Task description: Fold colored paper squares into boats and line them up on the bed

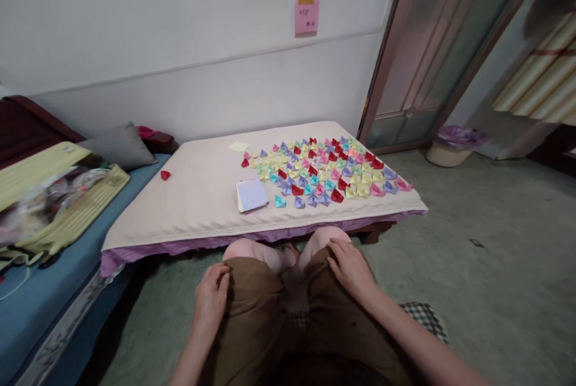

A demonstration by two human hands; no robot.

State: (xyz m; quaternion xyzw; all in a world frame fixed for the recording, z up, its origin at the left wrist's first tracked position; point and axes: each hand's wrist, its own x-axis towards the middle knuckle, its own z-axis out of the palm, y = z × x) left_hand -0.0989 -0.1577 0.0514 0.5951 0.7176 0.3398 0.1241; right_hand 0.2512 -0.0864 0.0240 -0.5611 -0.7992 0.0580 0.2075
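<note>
So the person is just sitting on the floor in front of a low desk with a cream cloth and a purple frill along the edge. Both hands are parked on their own brown shorts, which cover the thighs right below the desk's near edge. The left hand rests on the left thigh with its fingers loosely curled, gripping nothing. The right hand lies on the right thigh, fingers spread flat on the fabric, also empty.

Up on the desk, well apart from both hands, there's a big spread of little folded paper pieces in red, yellow, pink, purple, green and blue, packed close together on the right half. Just left of them, near the front edge, sits a stack of square paper with a lavender sheet on top. A loose yellow sheet lies towards the back, and one lone red piece sits off by the left edge.

A pink sticky note hangs on the wall, and a bed with a grey pillow stands to the left.
</note>
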